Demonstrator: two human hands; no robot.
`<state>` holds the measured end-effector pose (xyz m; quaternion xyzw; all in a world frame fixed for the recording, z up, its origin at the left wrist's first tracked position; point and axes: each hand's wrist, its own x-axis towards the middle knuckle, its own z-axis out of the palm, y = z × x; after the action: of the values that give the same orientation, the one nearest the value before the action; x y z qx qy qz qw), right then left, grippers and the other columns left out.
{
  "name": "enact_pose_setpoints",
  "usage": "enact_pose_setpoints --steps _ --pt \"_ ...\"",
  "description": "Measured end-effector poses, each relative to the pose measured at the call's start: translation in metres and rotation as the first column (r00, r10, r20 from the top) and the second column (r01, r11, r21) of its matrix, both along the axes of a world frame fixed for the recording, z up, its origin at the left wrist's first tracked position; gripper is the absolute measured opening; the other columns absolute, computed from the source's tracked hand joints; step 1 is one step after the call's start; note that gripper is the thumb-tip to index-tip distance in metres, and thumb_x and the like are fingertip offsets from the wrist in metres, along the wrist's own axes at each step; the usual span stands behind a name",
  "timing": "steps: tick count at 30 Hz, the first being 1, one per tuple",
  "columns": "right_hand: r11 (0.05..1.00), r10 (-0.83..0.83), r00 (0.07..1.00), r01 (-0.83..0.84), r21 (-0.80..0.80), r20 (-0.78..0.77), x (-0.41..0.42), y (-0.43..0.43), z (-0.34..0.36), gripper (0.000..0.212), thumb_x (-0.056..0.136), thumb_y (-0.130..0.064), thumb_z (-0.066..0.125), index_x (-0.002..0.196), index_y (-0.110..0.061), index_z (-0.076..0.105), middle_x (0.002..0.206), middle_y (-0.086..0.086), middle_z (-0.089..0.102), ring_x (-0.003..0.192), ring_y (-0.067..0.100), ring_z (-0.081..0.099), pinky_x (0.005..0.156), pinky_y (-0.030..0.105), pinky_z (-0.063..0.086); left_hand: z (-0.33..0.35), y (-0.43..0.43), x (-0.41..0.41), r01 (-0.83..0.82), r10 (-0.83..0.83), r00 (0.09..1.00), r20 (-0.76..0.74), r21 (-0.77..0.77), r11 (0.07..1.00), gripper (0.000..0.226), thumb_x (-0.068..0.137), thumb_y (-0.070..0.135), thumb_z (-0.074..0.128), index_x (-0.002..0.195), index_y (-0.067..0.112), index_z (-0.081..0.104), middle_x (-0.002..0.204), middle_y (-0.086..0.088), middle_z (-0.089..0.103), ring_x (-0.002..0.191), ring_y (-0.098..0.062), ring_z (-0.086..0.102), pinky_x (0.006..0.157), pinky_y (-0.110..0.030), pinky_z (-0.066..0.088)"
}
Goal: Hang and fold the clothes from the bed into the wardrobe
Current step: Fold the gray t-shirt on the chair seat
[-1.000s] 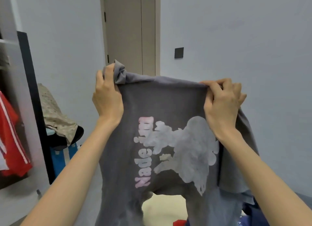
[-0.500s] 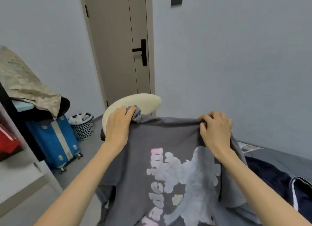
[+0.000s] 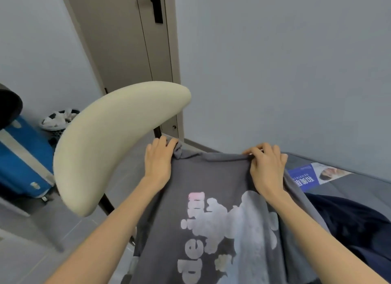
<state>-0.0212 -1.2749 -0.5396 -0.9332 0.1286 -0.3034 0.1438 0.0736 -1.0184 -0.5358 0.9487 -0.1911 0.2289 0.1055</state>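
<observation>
Pinches soft, limp grey T-shirt (image 3: 211,177) at both ends of its top edge with left hand (image 3: 158,161) and right hand (image 3: 266,167); likely sags unless kept taut.

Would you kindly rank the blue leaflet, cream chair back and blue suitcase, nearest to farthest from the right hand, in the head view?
1. Blue leaflet, on the bed beside the right hand.
2. Cream chair back, to the left.
3. Blue suitcase, far left.
</observation>
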Motion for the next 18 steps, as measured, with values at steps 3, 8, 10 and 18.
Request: enact_pose_setpoints --steps 3,8,10,18 --pt "0.999 -0.037 0.999 0.037 0.012 -0.005 0.029 -0.006 -0.025 0.039 0.078 0.012 0.052 0.085 -0.022 0.071 0.093 0.000 0.061 0.087 0.027 0.047 0.070 0.029 0.012 -0.030 -0.015 0.030 -0.010 0.008 0.999 -0.051 -0.043 0.999 0.042 0.073 -0.014 0.051 0.105 0.010 0.062 0.090 -0.013 0.053 0.083 -0.032 0.047 0.066 -0.033 0.022" --pt "0.998 -0.064 0.987 0.064 -0.009 -0.147 0.056 -0.021 -0.076 0.043 0.072 0.016 0.052 0.089 -0.020 0.070 0.097 0.003 0.063 0.091 0.029 0.046 0.071 0.028 0.011 -0.083 -0.031 0.060 0.008 -0.051 0.969 -0.240 -0.176 0.984 0.065 0.083 -0.010 0.051 0.141 0.016 0.040 0.127 -0.014 0.047 0.114 -0.034 0.044 0.089 -0.036 0.036" --pt "0.998 -0.059 0.963 0.054 -0.027 -0.264 0.055 -0.024 -0.095 0.042 0.076 0.012 0.052 0.099 -0.018 0.069 0.109 0.007 0.063 0.099 0.031 0.045 0.074 0.030 0.017 -0.103 -0.031 0.057 -0.018 -0.098 0.912 -0.399 -0.276 0.961 0.075 0.088 -0.002 0.056 0.151 0.021 0.022 0.151 -0.014 0.027 0.138 -0.032 0.026 0.112 -0.040 0.028" --pt "0.945 0.317 0.825 -0.231 0.234 -0.468 0.017 0.033 -0.113 0.030 0.091 -0.015 0.056 0.117 -0.027 0.063 0.131 -0.002 0.052 0.119 0.025 0.042 0.095 0.037 0.035 -0.148 0.036 -0.008 -0.373 0.154 0.716 -0.681 -0.187 0.909 0.066 0.094 0.021 0.053 0.150 0.011 0.018 0.150 -0.019 0.029 0.138 -0.037 0.026 0.113 -0.046 0.025"
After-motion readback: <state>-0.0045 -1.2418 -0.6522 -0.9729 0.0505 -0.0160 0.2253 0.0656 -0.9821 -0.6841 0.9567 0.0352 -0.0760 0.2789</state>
